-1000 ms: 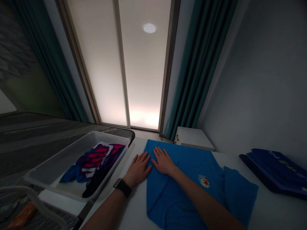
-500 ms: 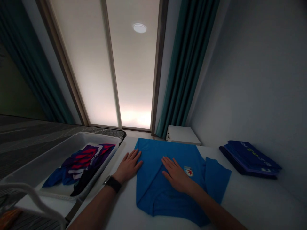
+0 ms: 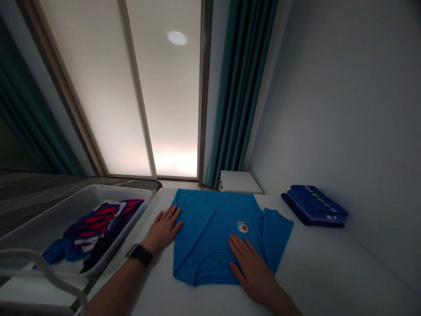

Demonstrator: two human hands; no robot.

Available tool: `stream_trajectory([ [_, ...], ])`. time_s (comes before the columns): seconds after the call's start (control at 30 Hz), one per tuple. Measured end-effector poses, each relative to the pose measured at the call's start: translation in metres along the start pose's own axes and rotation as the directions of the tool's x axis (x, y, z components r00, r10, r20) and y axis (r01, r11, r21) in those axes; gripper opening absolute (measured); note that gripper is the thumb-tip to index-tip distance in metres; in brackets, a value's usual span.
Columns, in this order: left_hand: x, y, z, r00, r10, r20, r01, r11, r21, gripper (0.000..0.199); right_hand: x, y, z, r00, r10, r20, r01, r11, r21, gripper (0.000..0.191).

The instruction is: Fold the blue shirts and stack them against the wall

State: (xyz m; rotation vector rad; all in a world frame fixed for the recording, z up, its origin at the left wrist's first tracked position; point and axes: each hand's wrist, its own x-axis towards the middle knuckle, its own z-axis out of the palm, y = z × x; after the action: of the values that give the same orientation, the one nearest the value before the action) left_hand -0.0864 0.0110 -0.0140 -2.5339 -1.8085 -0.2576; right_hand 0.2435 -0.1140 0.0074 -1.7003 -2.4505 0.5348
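Note:
A blue T-shirt point(image 3: 226, 210) lies spread on the white table, its collar toward me. Its left side is folded inward, while a sleeve sticks out on the right. A small badge with a red star point(image 3: 242, 227) shows on its front. My left hand point(image 3: 162, 230), with a dark watch point(image 3: 140, 253) on the wrist, lies flat with its fingertips at the shirt's left edge. Flat on the lower right part of the shirt, just below the badge, rests my right hand point(image 3: 251, 270). Neither hand grasps anything.
A clear plastic bin point(image 3: 126, 193) with crumpled red, purple and blue clothes point(image 3: 98, 224) stands left of the white table point(image 3: 329, 263). Folded dark blue garments point(image 3: 314, 204) are stacked at the right, near the wall. A white cabinet point(image 3: 240, 182) stands behind the table.
My right hand has slid down the shirt toward me, from beside the badge to below it. My left hand stays at the left edge. The whole view has shifted, with things appearing further left.

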Motion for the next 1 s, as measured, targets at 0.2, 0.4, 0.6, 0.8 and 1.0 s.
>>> stream_trajectory([
  [0.2,-0.028,0.055,-0.019,0.966,0.185,-0.18,-0.179,0.983,0.052,0.058,0.001,0.005,0.005,0.999,-0.032,-0.025,0.031,0.999,-0.031,0.063],
  [0.4,-0.079,0.097,-0.012,0.907,0.392,-0.152,-0.397,0.918,-0.001,0.063,0.001,0.006,0.006,0.999,-0.033,-0.032,0.032,0.999,-0.035,0.065],
  [0.6,-0.097,0.085,-0.011,0.905,0.399,-0.149,-0.403,0.915,0.001,0.065,-0.001,0.005,0.004,0.999,-0.022,-0.024,0.021,0.999,-0.033,0.067],
  [0.8,-0.097,0.08,-0.013,0.904,0.415,-0.1,-0.416,0.909,0.012,0.066,-0.003,0.005,0.0,1.0,-0.027,-0.004,0.027,0.999,-0.025,0.068],
  [1.0,-0.096,0.079,-0.014,0.89,0.442,-0.114,-0.444,0.896,0.0,0.066,-0.006,0.01,0.0,0.999,-0.011,-0.038,0.011,1.0,0.007,0.063],
])
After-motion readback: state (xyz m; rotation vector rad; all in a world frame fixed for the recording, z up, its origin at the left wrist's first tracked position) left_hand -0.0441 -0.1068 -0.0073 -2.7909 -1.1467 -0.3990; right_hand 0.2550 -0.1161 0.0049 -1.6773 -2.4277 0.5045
